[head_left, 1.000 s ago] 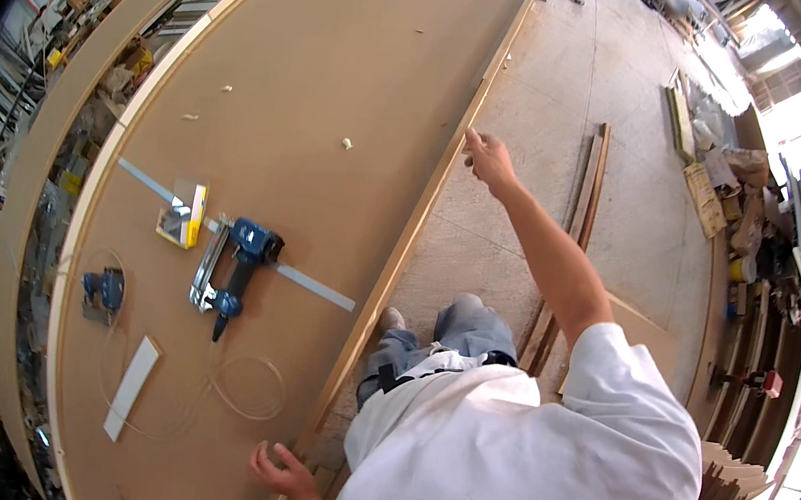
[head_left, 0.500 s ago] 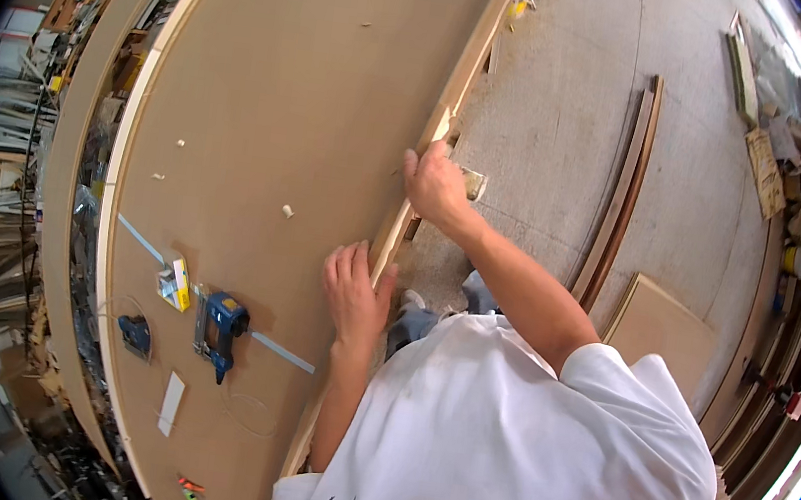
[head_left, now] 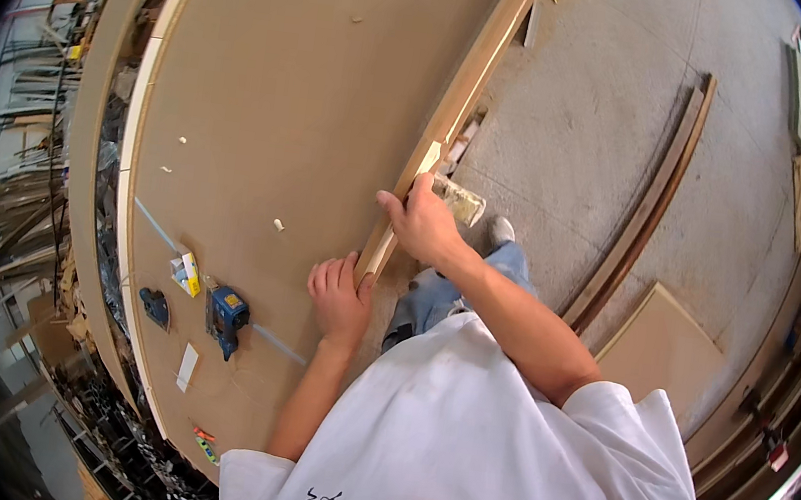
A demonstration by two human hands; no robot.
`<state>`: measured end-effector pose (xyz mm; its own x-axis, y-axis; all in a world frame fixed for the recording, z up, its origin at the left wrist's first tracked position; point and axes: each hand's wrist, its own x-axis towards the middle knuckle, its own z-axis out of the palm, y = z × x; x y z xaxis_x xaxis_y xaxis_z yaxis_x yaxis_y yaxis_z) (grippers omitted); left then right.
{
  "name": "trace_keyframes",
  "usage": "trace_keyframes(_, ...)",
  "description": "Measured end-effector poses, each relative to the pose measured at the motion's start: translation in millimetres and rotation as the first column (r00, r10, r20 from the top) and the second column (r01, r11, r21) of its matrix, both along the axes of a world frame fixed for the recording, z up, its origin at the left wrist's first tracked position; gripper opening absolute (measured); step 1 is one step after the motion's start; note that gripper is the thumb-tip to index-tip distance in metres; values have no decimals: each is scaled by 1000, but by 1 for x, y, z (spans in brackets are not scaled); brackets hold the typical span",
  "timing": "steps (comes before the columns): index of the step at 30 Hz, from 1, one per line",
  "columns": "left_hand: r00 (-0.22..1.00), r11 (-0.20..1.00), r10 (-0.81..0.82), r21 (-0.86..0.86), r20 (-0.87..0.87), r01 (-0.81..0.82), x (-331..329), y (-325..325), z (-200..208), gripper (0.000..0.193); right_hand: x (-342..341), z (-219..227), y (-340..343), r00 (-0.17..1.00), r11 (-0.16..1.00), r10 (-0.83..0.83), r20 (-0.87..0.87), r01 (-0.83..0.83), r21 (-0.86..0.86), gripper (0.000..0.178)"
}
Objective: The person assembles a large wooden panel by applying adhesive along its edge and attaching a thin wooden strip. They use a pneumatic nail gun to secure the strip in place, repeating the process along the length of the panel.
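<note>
This is a woodworking shop. A big brown board (head_left: 310,89) bears a blue nail gun (head_left: 227,317) and a smaller blue tool (head_left: 154,308) near its left edge. Beyond its right edge, long wooden strips (head_left: 648,203) and a flat panel (head_left: 663,347) lie on a grey concrete floor (head_left: 581,122); beyond its left, loose lengths and scraps (head_left: 32,117) are heaped.

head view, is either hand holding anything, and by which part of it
Cannot be told for certain: the left hand and right hand are both at the wooden edge strip of the large brown panel, but no clear grip shows.
</note>
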<state>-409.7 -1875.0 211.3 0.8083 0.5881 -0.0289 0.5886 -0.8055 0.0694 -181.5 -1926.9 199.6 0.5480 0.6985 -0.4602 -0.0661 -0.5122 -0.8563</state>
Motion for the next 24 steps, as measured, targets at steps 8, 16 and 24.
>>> trace_keyframes(8, 770, 874, 462, -81, 440, -478, -66, 36, 6, 54, 19, 12, -42, 978, 996, 89, 189, -86, -26, 52)
trace_keyframes(16, 304, 287, 935, 118, 181, -951, -289, 101, 3, 74, 19, 2, -127, 995, 999, 24, 92, -20, -43, 35)
trace_keyframes(24, 762, 750, 639, 137, 106, -648, -322, 146, -16, 60, -89, 33, -93, 989, 990, 69, 130, -84, 110, 28)
